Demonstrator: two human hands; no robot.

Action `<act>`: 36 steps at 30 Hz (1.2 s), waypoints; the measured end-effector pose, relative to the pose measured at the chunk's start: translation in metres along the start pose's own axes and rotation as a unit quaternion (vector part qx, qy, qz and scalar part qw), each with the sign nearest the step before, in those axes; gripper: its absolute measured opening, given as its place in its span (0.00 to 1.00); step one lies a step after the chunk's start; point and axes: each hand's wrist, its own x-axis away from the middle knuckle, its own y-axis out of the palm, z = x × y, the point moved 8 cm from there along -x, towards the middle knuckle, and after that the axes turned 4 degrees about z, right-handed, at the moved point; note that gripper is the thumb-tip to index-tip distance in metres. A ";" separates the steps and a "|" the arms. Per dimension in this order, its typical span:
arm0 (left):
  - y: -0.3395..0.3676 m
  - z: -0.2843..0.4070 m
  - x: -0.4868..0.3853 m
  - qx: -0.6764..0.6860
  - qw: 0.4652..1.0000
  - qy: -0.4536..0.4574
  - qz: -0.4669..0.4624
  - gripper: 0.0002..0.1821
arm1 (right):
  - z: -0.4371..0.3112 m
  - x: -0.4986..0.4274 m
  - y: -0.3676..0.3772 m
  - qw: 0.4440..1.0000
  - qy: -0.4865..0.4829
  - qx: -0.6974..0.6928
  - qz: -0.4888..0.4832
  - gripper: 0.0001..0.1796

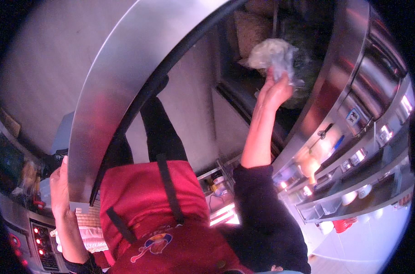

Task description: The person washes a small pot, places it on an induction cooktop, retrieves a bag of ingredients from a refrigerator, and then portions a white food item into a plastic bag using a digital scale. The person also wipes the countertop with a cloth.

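Observation:
My right hand [276, 91] pinches a crumpled clear plastic bag [272, 56] with pale contents that I cannot make out. It reaches into the dark interior of a stainless-steel undercounter cabinet [313, 51], probably a refrigerator. Behind the bag stands a brownish block or package [248, 32], partly in shadow. At the left, my left hand [58, 185] grips the outer edge of the cabinet's open steel door [106, 99]. A black gasket [139, 96] runs along the door's inner side. The fingers behind the door edge are partly hidden.
The steel worktop [344, 92] above the cabinet carries lidded metal containers [375, 78] and a blue-handled utensil [338, 143]. Shelves [361, 191] with bowls rise at the right. A panel with red lights [39, 241] is at lower left. Grey floor [193, 102] lies below.

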 end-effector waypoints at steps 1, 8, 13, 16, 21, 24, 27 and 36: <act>0.002 0.002 -0.001 -0.012 1.000 0.006 -0.007 0.23 | 0.001 -0.019 -0.004 0.999 -0.010 -0.015 0.031 0.17; -0.007 0.002 -0.006 -0.055 0.998 0.018 0.000 0.23 | -0.008 -0.141 -0.011 0.979 -0.139 -0.010 0.147 0.18; -0.001 0.002 0.000 -0.072 0.997 -0.019 0.010 0.20 | -0.009 -0.216 0.004 0.970 -0.163 0.063 0.167 0.17; -0.017 -0.014 -0.005 -0.061 0.997 -0.021 0.042 0.14 | -0.007 -0.258 0.012 0.968 -0.164 0.087 0.170 0.17; -0.014 -0.013 0.004 -0.059 0.997 -0.018 0.055 0.07 | -0.008 -0.316 0.020 0.967 -0.163 0.115 0.157 0.16; -0.026 -0.029 -0.004 -0.056 0.997 -0.050 -0.021 0.15 | -0.002 -0.336 0.019 0.967 -0.159 0.124 0.156 0.15; -0.054 -0.057 -0.012 0.102 0.989 -0.099 0.049 0.17 | -0.006 -0.354 0.015 0.966 -0.156 0.127 0.159 0.15; -0.035 -0.054 -0.009 0.040 0.995 -0.077 0.044 0.21 | 0.022 -0.343 0.008 0.964 -0.153 0.149 0.160 0.14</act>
